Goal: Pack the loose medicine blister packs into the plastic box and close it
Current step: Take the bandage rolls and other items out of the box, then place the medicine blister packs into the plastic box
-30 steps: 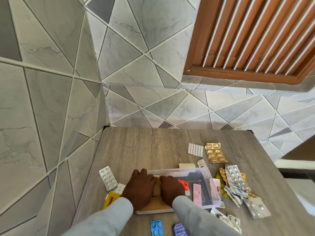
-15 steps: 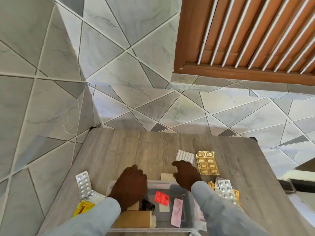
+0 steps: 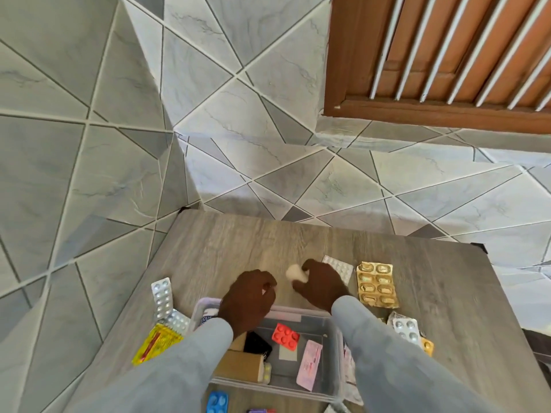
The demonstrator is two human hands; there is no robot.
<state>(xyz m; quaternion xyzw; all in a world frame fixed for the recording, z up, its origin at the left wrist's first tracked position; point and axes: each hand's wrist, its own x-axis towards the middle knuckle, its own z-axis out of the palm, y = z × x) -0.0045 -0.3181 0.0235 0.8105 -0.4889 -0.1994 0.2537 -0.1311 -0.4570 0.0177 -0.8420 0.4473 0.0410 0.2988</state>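
Observation:
The clear plastic box (image 3: 334, 353) stands open near me, holding a red blister pack (image 3: 285, 336), a pink pack (image 3: 310, 364), a brown carton (image 3: 238, 366) and a black item. My right hand (image 3: 320, 283) is beyond the box's far rim, fingers closed on a small cream packet (image 3: 295, 272). My left hand (image 3: 249, 296) hovers at the far left rim, fingers curled, holding nothing that I can see. Loose packs lie around: gold (image 3: 377, 284), white (image 3: 340, 268), silver (image 3: 162, 296), yellow (image 3: 156, 342).
The wooden table (image 3: 238, 239) sits in a corner of grey tiled walls. More silver blister packs (image 3: 405, 327) lie right of the box, and a blue pack (image 3: 217, 402) is at the near edge. A brown louvred window frame (image 3: 432, 55) is up right.
The view has tilted. Both hands left the box lid area and reached past the box's far rim. My right hand has taken hold of the cream packet from the table.

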